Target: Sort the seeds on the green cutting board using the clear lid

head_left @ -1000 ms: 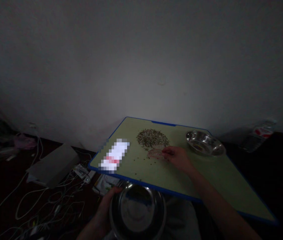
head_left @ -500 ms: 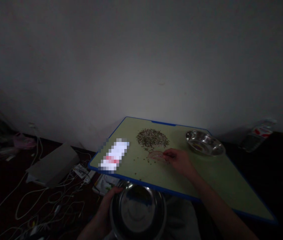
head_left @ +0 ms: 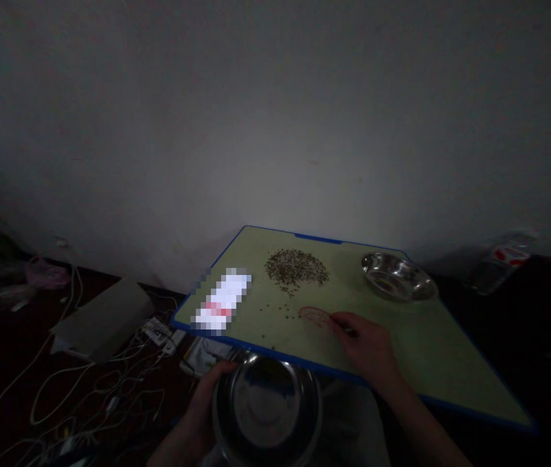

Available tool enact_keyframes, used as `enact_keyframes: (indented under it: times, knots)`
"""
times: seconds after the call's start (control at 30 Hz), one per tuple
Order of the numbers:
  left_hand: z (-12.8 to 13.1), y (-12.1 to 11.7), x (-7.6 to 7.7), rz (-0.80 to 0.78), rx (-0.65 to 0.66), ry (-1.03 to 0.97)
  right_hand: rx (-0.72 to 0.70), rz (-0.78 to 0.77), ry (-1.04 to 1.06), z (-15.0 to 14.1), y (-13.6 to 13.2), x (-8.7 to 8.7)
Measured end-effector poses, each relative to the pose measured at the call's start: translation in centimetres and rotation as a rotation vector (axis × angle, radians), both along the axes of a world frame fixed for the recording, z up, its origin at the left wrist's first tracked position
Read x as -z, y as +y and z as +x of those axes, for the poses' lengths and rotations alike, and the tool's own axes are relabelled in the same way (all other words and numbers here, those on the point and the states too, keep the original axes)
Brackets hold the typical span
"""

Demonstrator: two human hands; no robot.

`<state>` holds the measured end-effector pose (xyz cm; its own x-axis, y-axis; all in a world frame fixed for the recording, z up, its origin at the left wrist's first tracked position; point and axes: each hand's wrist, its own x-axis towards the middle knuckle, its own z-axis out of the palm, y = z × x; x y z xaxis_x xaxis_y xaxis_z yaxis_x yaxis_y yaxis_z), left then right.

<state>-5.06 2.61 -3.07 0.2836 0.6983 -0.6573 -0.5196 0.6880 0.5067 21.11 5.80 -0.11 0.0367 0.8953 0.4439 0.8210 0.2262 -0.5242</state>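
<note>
Below the table's near edge, my left hand [head_left: 207, 402] grips the rim of a shiny metal bowl [head_left: 268, 405]. Over the tabletop, my right hand [head_left: 365, 344] pinches a thin, see-through curved piece with a red edge [head_left: 315, 316]; its exact kind is unclear. Beyond that piece lies a loose heap of small dark and pale grains [head_left: 295, 267], perhaps seeds or beans. A few stray grains are scattered between the heap and the near edge. Another metal bowl [head_left: 399, 279] stands to the right of the heap, apart from both hands.
The pale green table [head_left: 450, 363] has a blue rim and stands against a grey wall. A blurred-out phone-like bright screen [head_left: 223, 303] lies on its left. Tangled cables [head_left: 110, 383] and a box [head_left: 102, 318] are on the floor at left; a large bottle [head_left: 502, 263] is at right.
My right hand has drawn the red-edged piece away from the heap, toward the near edge and slightly right. My left hand and its bowl have barely moved.
</note>
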Motion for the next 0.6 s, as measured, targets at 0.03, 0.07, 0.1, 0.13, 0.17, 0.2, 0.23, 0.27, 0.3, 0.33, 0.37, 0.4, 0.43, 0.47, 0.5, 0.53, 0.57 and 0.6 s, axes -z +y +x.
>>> enact_keyframes:
  times: [0.03, 0.07, 0.1, 0.13, 0.17, 0.2, 0.23, 0.27, 0.3, 0.33, 0.37, 0.4, 0.43, 0.47, 0.5, 0.53, 0.57, 0.6]
  knots:
    - [0.0, 0.0, 0.0, 0.001, 0.008, 0.007, -0.002, 0.013, -0.012, -0.3, -0.2, 0.1]
    - [0.1, -0.1, 0.0, 0.004, 0.012, 0.017, -0.006, 0.023, -0.02, -0.5, -0.4, 0.2]
    - [0.1, -0.2, -0.1, 0.014, 0.008, 0.03, -0.013, 0.033, -0.025, -0.7, -0.6, 0.3]
    - [0.2, -0.2, -0.2, 0.027, -0.003, 0.046, -0.024, 0.04, -0.025, -0.9, -0.8, 0.4]
    - [0.2, -0.3, -0.3, 0.037, -0.015, 0.06, -0.036, 0.045, -0.021, -1.1, -0.8, 0.4]
    - [0.3, -0.3, -0.4, 0.042, -0.022, 0.065, -0.046, 0.049, -0.013, -1.2, -0.8, 0.5]
    - [0.3, -0.3, -0.4, 0.038, -0.023, 0.069, -0.052, 0.05, -0.004, -1.3, -0.7, 0.5]
    - [0.3, -0.2, -0.5, 0.029, -0.02, 0.071, -0.048, 0.048, 0.005, -1.4, -0.6, 0.4]
    - [0.3, -0.2, -0.5, 0.017, -0.014, 0.069, -0.037, 0.042, 0.012, -1.4, -0.3, 0.4]
    - [0.3, -0.1, -0.5, 0.012, -0.008, 0.056, -0.022, 0.034, 0.019, -1.4, 0.1, 0.3]
    - [0.2, 0.0, -0.5, 0.009, -0.006, 0.041, -0.01, 0.023, 0.022, -1.4, 0.5, 0.2]
    - [0.2, 0.1, -0.4, 0.007, -0.007, 0.028, -0.004, 0.012, 0.021, -1.5, 0.9, 0.1]
    - [0.2, 0.2, -0.4, 0.004, -0.007, 0.013, -0.006, 0.003, 0.017, -1.5, 1.3, 0.0]
    - [0.1, 0.2, -0.4, 0.0, -0.003, -0.001, -0.015, -0.003, 0.01, -1.5, 1.7, -0.1]
    - [0.1, 0.2, -0.4, -0.002, 0.001, -0.005, -0.026, -0.009, 0.001, -1.5, 2.0, -0.2]
    - [0.1, 0.2, -0.2, -0.005, -0.001, 0.003, -0.038, -0.014, -0.01, -1.6, 2.3, -0.2]
    - [0.0, 0.2, -0.1, -0.004, -0.009, 0.012, -0.047, -0.02, -0.02, -1.6, 2.5, -0.3]
    - [0.0, 0.2, 0.1, 0.002, -0.021, 0.007, -0.055, -0.022, -0.026, -1.7, 2.6, -0.3]
